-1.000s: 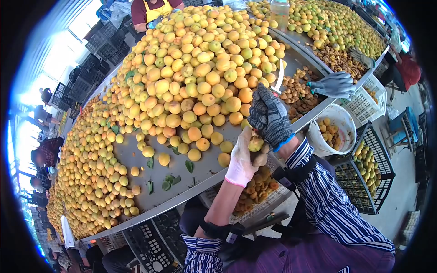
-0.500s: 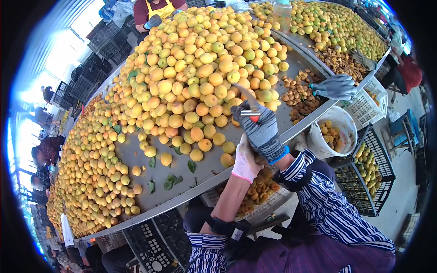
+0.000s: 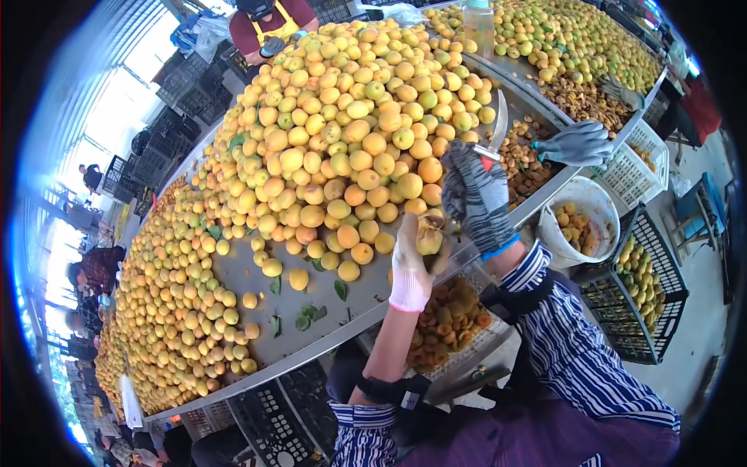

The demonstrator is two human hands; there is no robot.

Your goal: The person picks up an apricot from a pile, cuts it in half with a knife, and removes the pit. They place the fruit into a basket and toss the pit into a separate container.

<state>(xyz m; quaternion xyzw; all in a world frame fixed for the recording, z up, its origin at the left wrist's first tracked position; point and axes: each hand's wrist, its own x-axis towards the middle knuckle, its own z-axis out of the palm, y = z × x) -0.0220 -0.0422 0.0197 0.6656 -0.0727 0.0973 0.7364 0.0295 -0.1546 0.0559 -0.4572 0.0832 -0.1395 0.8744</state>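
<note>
My left hand (image 3: 410, 268), in a white glove with a pink cuff, is closed around an apricot (image 3: 429, 240). The fruit looks partly split, with browned flesh showing at its top. Just to the right, my right hand (image 3: 476, 194) wears a grey knit glove with a blue cuff. It grips a curved knife (image 3: 500, 123) by its red handle, the blade pointing up and away from the fruit. Both hands are over the near edge of a metal table (image 3: 366, 307). Below them sits a crate of halved apricots (image 3: 451, 323).
A large heap of apricots (image 3: 334, 148) covers much of the table. Apricot pits (image 3: 527, 167) and a grey glove (image 3: 576, 145) lie at right. Beyond the edge stand a white bucket (image 3: 556, 237) and a black crate (image 3: 661, 311). Across the table is a person in a yellow apron (image 3: 278, 23).
My right hand has moved up and right, apart from my left, and the knife blade has swung upright. The apricot in my left hand now shows. The whole view has shifted slightly.
</note>
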